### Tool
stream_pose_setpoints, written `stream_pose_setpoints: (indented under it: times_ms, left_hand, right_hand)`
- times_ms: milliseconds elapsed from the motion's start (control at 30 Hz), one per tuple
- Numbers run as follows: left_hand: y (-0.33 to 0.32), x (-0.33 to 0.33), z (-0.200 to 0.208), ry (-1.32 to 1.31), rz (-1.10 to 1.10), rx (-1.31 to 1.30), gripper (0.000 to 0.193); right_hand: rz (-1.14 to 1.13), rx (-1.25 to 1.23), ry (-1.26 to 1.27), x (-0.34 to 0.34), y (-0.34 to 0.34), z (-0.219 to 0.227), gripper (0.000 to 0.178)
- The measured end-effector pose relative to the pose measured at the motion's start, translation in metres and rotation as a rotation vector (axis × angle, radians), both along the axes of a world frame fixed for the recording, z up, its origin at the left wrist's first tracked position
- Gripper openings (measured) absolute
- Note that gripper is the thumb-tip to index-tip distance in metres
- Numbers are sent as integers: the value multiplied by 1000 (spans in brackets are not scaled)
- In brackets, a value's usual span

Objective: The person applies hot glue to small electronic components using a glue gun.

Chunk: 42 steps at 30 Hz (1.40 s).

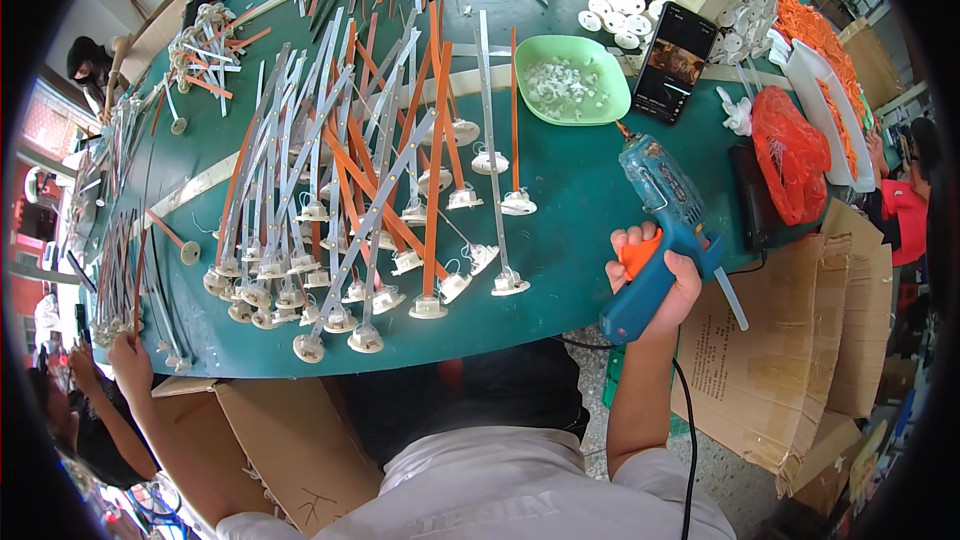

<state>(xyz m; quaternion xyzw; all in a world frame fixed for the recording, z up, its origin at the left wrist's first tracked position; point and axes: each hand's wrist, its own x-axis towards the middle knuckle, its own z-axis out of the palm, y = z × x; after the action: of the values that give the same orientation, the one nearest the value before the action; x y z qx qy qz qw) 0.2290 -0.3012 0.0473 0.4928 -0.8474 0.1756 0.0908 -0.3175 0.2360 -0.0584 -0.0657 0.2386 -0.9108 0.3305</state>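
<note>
My right hand [668, 290] grips a blue hot glue gun [665, 185], with fingers at its orange trigger. The nozzle points away, just below a light green bowl [572, 80] of small white pieces. A pale glue stick [733, 300] pokes out behind the gun. At the table's left edge my left hand [131, 364] has its fingers drawn together at the foot of a bundle of strips [118, 285]; what they pinch is too small to tell. Between the hands, several silver and orange LED strips [345, 200] with round white bases lie crowded on the table.
The green table [570, 270] curves before me. A phone [675, 65], red plastic bag [790, 155], white tray [815, 105] and heap of white discs [640, 0] sit to the right. Cardboard boxes [750, 370] stand below. A black cord [690, 440] hangs near my right arm. Other people are nearby.
</note>
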Motion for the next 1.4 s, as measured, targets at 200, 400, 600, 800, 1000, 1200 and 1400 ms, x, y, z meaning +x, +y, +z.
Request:
stream_pose_setpoints:
  times_ms: [200, 400, 600, 800, 1000, 1200, 1400]
  left_hand:
    - [113, -61, 67, -296, 382, 10, 14]
    - [154, -65, 83, -54, 303, -143, 18]
    - [171, -92, 38, 941, -360, 140, 21]
    - [223, -181, 0, 1165, -370, 389, 17]
    - [300, -273, -30, 1216, -483, 586, 13]
    - [314, -290, -35, 1002, -743, 707, 11]
    - [320, -284, -45, 1166, -625, 965, 10]
  right_hand:
    - [0, 14, 8, 0, -1, 0, 37]
    - [-33, 5, 14, 4, -2, 2, 37]
    - [-106, 95, -31, 5, -5, 6, 33]
    - [-91, 90, -40, 4, -2, 5, 33]
    - [-110, 71, -19, 2, -4, 4, 33]
    - [-10, 12, -7, 2, 2, 3, 36]
    - [-78, 54, -35, 8, -5, 1, 34]
